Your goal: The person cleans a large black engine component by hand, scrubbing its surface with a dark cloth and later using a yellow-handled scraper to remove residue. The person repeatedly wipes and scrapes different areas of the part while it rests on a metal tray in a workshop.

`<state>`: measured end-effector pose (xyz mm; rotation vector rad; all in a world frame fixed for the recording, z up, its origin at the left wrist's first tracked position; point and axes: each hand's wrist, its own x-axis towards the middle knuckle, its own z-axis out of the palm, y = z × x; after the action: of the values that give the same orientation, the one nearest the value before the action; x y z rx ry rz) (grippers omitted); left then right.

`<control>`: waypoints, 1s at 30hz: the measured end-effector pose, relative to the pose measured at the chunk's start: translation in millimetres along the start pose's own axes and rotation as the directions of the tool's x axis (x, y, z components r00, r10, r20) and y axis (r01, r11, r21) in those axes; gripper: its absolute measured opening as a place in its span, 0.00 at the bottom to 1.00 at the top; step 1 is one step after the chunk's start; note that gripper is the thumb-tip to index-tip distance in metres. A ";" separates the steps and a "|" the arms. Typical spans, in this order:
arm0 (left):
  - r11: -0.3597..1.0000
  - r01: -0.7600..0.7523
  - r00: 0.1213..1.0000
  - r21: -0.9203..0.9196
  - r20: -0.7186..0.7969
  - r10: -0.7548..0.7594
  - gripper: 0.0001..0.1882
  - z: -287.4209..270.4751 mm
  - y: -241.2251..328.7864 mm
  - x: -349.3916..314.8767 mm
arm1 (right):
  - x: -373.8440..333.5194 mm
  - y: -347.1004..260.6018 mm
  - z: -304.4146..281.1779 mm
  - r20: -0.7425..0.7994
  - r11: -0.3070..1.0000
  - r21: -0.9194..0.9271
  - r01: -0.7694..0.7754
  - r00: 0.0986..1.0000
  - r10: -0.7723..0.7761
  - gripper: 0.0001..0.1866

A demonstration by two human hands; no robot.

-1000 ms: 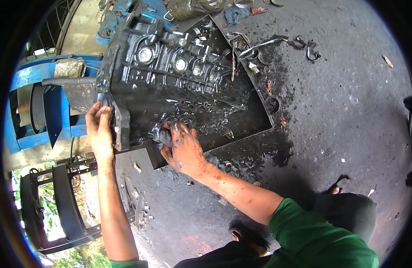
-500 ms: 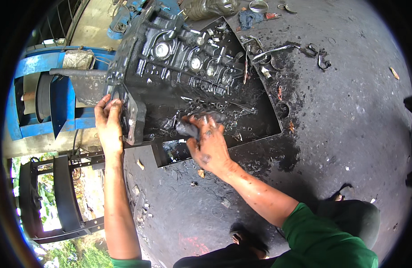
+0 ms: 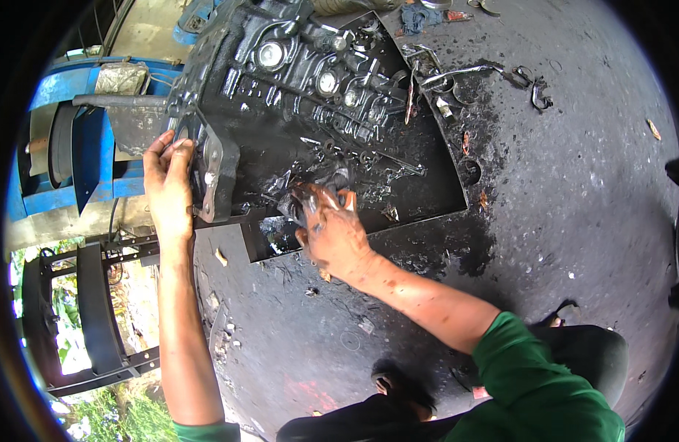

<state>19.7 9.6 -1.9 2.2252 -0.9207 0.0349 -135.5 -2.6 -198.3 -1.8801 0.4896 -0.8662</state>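
Note:
A large black engine block [image 3: 240, 92], wet with oil, lies tilted in a shallow black metal tray [image 3: 431, 193]. My left hand [image 3: 170, 180] grips the flange at the block's left end, its fingers bent over the edge. Low over the tray, near the block's close side, my right hand [image 3: 333, 234] is closed around a dark, oil-soaked rag [image 3: 295, 208]. Part of the rag is hidden by the fingers. Bolts and other small oily metal parts [image 3: 369, 158] lie in the tray just beyond that hand.
Blue metal framework [image 3: 96, 166] stands left of the block. A black frame with crossbars [image 3: 96, 309] is at lower left. Metal strips and rings [image 3: 534, 92], a blue cloth [image 3: 420, 18] and oil stains mark the grey floor at right. My feet are near the bottom.
The view has shifted slightly, so the block sits higher. My right hand has drawn the rag a little nearer and to the left, its fingers more curled. My left hand keeps its hold.

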 end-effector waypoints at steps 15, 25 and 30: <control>1.000 0.016 0.999 -0.004 -0.041 -0.016 0.24 2.1 3.3 1.9 | 15.3 11.5 -51.4 0.211 0.976 -0.206 0.068 0.977 -0.024 0.17; 0.999 -0.008 1.000 0.050 -0.028 0.009 0.24 1.8 6.8 -0.5 | 7.1 -22.1 -26.0 -0.073 0.567 0.811 -0.144 0.937 0.341 0.23; 0.997 -0.020 1.000 0.078 -0.011 0.021 0.23 -1.6 1.1 3.9 | -12.9 -16.4 18.9 -0.164 0.989 0.149 -0.023 0.985 0.048 0.24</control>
<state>22.2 7.6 1.0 2.2847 -0.9507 0.0946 -130.7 24.7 -193.4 -1.6681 0.5451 -1.0137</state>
